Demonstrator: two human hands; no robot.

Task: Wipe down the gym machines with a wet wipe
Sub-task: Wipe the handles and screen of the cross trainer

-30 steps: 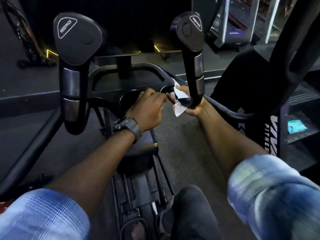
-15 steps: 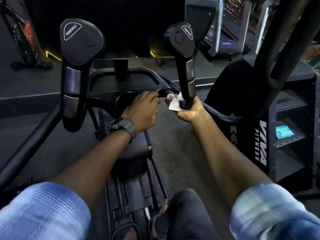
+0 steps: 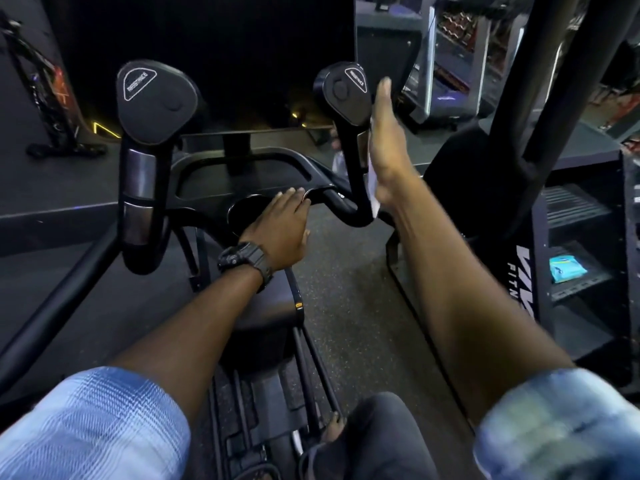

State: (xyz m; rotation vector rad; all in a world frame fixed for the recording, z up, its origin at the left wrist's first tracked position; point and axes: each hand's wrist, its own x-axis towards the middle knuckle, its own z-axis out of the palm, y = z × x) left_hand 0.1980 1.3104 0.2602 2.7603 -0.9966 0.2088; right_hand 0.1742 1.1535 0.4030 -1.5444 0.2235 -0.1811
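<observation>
Up from the foot of the right handle (image 3: 349, 161), where it was wrapped round the bend half a second ago, the right hand (image 3: 386, 147) has slid to the upper shaft and flattened out. Its fingers are straight, pointing up past the handle's flat head, and the palm presses against the handle's right side. The wipe (image 3: 373, 188) is pinned between palm and handle; only a thin white edge shows along the heel of the hand, and a pale bit on the far side of the shaft.

The left hand (image 3: 282, 225) has also uncurled since then. It lies flat, fingers together and nearly straight, resting on the machine's black crossbar (image 3: 322, 197) beside a round cup holder (image 3: 246, 211). It holds nothing. A black watch (image 3: 244, 261) sits on that wrist.

The left handle (image 3: 145, 161) stands untouched. A blue packet (image 3: 568, 268) lies on a step at right.
</observation>
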